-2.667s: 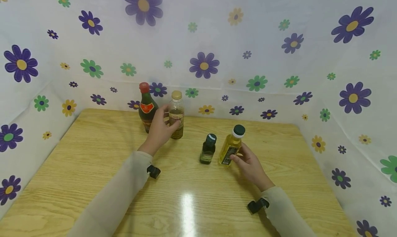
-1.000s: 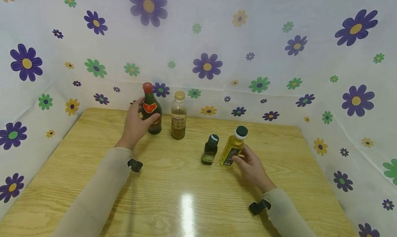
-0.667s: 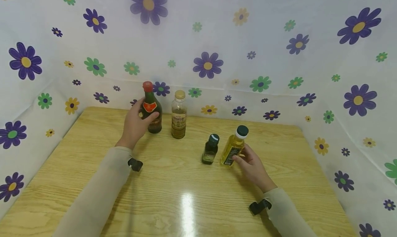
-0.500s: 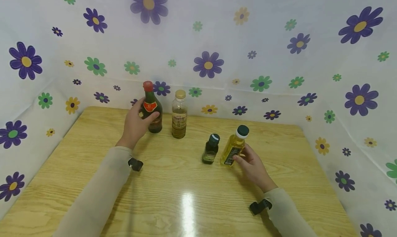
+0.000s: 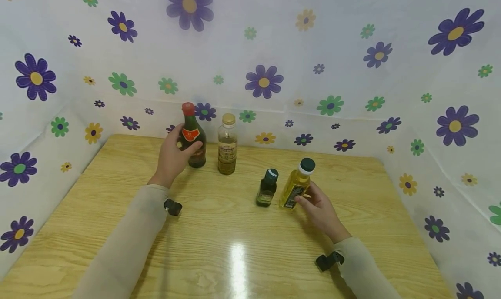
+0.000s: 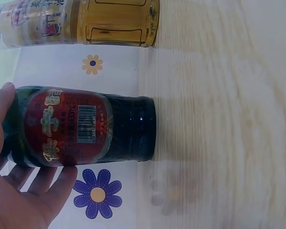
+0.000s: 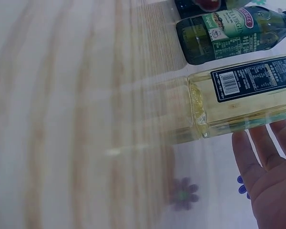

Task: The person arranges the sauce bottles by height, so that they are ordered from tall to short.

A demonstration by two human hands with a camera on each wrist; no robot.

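Observation:
In the head view my left hand (image 5: 172, 157) grips a dark green vinegar bottle (image 5: 191, 134) with a red cap, thumb across its front and fingers round its left side. The left wrist view has its red label (image 6: 66, 126) facing the camera and its base close to the tabletop. Over to the right, my right hand (image 5: 322, 210) holds a squarish bottle of yellow oil (image 5: 292, 188) with a dark green cap, thumb on its black label. That bottle stands upright, its base at the wood in the right wrist view.
A gold-capped clear bottle of amber liquid (image 5: 227, 153) stands just right of the vinegar bottle. Beside the yellow oil is a small dark olive oil bottle (image 5: 266, 194). The wooden table (image 5: 211, 242) meets a flower-patterned white curtain (image 5: 282, 42) at the back and sides.
My left hand has left the gold-capped bottle, moved left and taken hold of the vinegar bottle, then stayed there. The right hand keeps its hold on the yellow oil bottle.

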